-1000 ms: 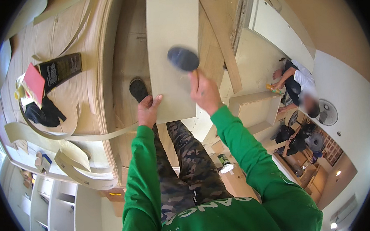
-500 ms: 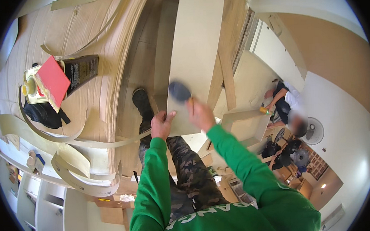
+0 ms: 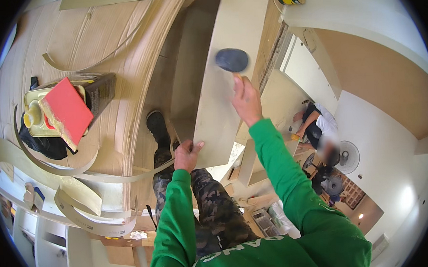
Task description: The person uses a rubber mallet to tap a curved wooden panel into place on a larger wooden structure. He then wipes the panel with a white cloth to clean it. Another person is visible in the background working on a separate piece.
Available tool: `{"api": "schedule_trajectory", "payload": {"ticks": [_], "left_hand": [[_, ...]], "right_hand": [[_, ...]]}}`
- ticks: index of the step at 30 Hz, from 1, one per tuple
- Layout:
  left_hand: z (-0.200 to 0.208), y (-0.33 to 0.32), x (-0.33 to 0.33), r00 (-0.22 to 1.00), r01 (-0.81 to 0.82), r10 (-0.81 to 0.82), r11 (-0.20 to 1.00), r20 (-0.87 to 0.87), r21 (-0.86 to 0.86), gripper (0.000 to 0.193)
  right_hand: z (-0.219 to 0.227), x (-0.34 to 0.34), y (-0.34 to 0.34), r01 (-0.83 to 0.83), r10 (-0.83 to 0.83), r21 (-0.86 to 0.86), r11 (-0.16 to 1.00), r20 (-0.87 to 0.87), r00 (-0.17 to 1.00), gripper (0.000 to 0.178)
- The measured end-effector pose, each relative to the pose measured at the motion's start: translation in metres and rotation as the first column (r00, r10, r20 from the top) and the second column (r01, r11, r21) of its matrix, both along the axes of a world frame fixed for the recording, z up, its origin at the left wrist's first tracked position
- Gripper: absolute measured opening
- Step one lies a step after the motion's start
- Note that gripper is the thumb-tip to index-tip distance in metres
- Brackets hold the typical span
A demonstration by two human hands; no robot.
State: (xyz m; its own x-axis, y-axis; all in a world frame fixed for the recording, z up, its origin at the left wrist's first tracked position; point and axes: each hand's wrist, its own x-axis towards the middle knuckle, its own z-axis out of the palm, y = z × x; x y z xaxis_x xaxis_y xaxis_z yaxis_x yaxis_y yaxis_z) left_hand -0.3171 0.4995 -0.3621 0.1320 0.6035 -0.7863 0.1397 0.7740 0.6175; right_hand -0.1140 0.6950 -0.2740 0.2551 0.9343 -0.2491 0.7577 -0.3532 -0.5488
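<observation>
- The right hand [image 3: 246, 100] is closed round the handle of a mallet [image 3: 232, 60], whose dark oval head shows over the far part of a pale board [image 3: 218, 119]; whether it touches cannot be told.
- The left hand [image 3: 187, 155] is partly curled on the board's near left corner, thumb on top, fingers going under.
- The board runs away from the person, to the right of a worktable [image 3: 108, 144].
- A long strip [image 3: 129, 178] reaches from the table towards the left hand; contact is unclear.
- Judging from this, the step in hand is tapping over the board's face.
- Another blow would call for a firm left grip, the mallet head landing flat, and fingers clear.
</observation>
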Motion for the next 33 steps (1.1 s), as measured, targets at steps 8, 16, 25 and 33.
{"api": "schedule_trajectory", "payload": {"ticks": [8,16,25,33], "left_hand": [[-0.004,-0.006,0.002,0.999,0.047,-0.047,0.998,-0.001,-0.040,0.051],[0.010,0.009,-0.001,0.996,0.085,-0.085,0.996,0.013,0.004,0.049],[-0.010,0.003,0.000,0.993,0.116,-0.115,0.993,0.042,-0.028,0.041],[-0.006,0.004,-0.005,0.990,0.142,-0.143,0.982,0.000,-0.128,0.037]], "right_hand": [[-0.009,-0.006,-0.026,-0.079,0.080,-0.021,0.997,0.017,0.997,0.027],[-0.009,0.015,0.003,0.034,-0.034,-0.034,0.999,-0.004,0.999,0.034],[0.003,0.056,-0.089,0.209,-0.196,-0.164,0.964,0.093,0.976,0.034],[0.001,0.054,-0.218,0.152,-0.145,-0.220,0.963,0.050,0.988,0.030]]}}
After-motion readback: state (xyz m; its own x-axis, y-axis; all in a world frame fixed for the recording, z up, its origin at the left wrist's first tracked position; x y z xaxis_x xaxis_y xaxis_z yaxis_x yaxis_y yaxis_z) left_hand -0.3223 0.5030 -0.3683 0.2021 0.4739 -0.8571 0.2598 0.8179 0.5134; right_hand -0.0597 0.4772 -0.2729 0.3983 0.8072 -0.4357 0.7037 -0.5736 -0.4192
